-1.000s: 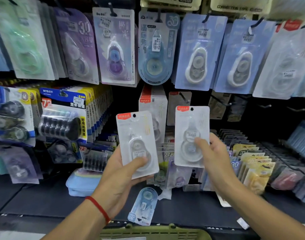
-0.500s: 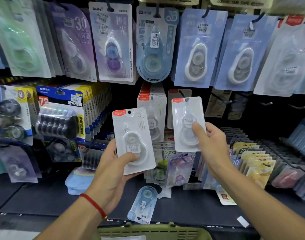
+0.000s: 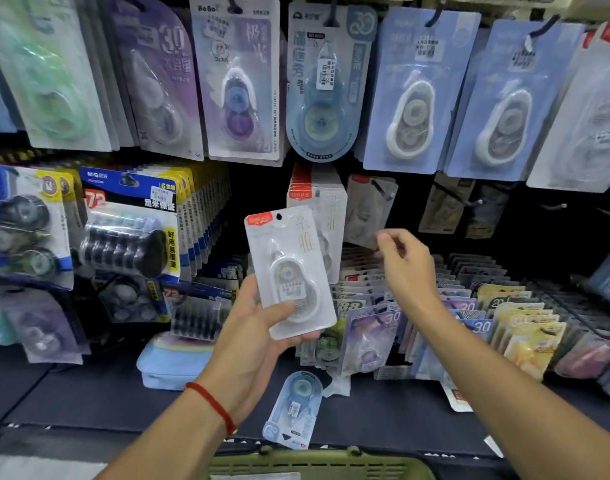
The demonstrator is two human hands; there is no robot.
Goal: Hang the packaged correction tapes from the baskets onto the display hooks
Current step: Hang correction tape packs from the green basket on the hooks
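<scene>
Right hand (image 3: 405,268) has released its pack; left hand (image 3: 258,327) holds white-carded tape (image 3: 289,271).

White correction tape pack (image 3: 289,271), red corner label.

Place: stationery shop aisle.
Evidence: carded correction tapes (image 3: 413,95) hang in rows on display hooks (image 3: 469,201); price stickers (image 3: 326,75); green shopping basket (image 3: 317,464) at the shelf (image 3: 89,400) front edge.

Held pack (image 3: 289,271) left of right hand (image 3: 405,268), before hung packs (image 3: 326,202); basket (image 3: 317,464) below shelf (image 3: 400,410).
</scene>
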